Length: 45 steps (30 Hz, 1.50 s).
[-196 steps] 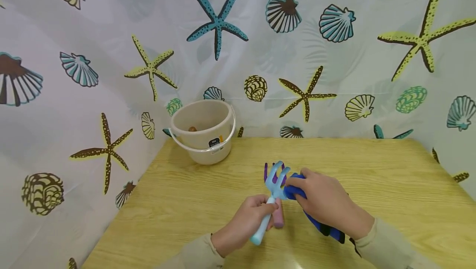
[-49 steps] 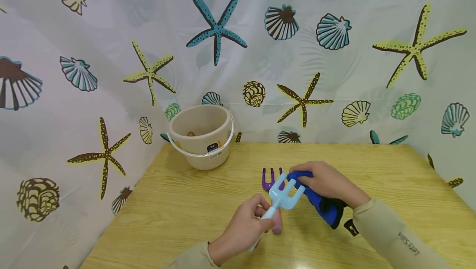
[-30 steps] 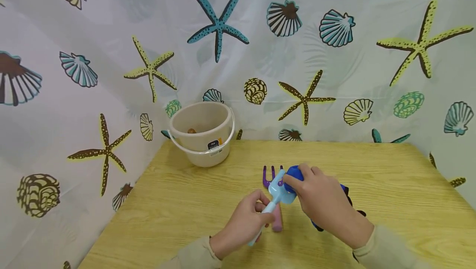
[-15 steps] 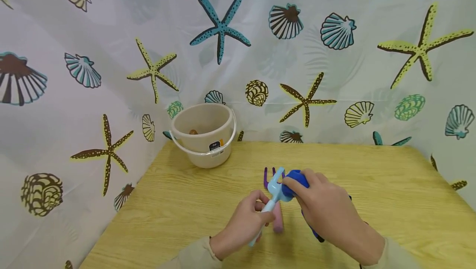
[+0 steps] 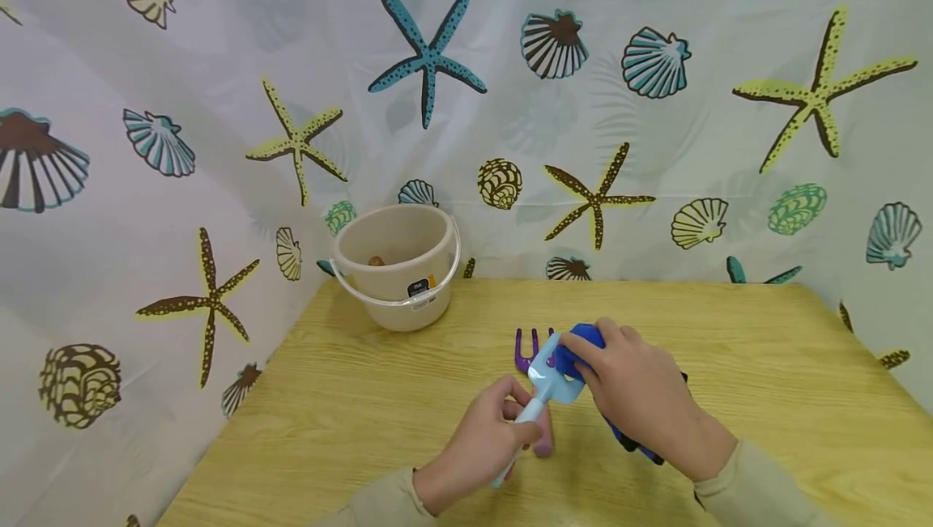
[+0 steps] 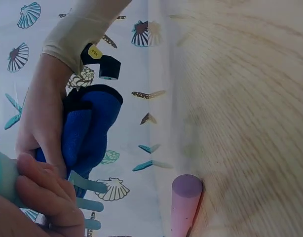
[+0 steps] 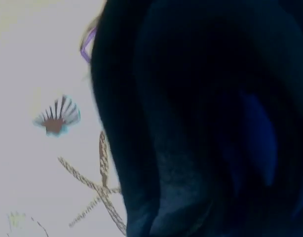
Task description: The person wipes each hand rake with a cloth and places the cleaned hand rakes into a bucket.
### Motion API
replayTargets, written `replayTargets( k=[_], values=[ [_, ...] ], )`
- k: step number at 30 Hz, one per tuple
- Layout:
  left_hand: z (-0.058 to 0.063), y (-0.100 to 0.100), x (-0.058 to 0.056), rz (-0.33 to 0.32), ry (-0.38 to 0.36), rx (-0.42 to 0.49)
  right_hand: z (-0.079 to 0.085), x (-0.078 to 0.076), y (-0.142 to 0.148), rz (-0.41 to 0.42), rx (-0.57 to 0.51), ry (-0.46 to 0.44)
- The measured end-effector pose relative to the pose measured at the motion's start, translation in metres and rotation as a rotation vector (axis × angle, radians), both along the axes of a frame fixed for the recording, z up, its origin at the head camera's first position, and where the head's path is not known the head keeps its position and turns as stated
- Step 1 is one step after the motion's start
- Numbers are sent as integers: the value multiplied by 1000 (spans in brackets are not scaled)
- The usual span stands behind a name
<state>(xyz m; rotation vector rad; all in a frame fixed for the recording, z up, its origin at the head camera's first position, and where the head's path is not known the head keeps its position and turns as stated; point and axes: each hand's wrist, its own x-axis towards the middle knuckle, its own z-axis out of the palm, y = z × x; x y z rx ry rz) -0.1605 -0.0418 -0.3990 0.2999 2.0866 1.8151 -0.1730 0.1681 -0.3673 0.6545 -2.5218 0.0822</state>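
My left hand (image 5: 484,434) grips the white-blue handle of a light blue hand fork (image 5: 557,386), tines pointing up and away. My right hand (image 5: 641,385) holds a bunched blue cloth piece with black trim (image 5: 583,339) over the right-hand tines. More of the blue cloth (image 6: 94,128) hangs below the palm in the left wrist view, while it fills most of the right wrist view as a dark, blurred mass. Behind the light blue fork lies a purple hand fork (image 5: 523,361) with a pink handle (image 5: 543,439), partly covered by it in the head view.
A beige bucket (image 5: 386,292) with a clear bail handle stands at the back left of the wooden table (image 5: 350,397). Inside it shows a small brown object (image 5: 376,261). A curtain (image 5: 496,122) printed with shells and starfish hangs behind and beside the table.
The cloth was lower and spread out to the right of the tines 1.6 seconds ago; since then my right hand has bunched it over them, with small shifts. My left hand keeps its hold.
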Motion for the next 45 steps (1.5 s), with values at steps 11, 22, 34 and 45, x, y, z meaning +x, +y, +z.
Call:
replayTargets(
  k=[11,22,34,45],
  values=[
    [0,-1,-7,25,-36,24,-1,5,-9,77,-87,-76],
    [-5,0,-3,28,-64,37,-13,3,-11,102,-83,-91],
    [-6,0,-4,27,-70,44,-21,-26,1,-12,-188,-132],
    [-7,1,-8,81,-61,36,-25,-2,-26,150,-114,11]
  ],
)
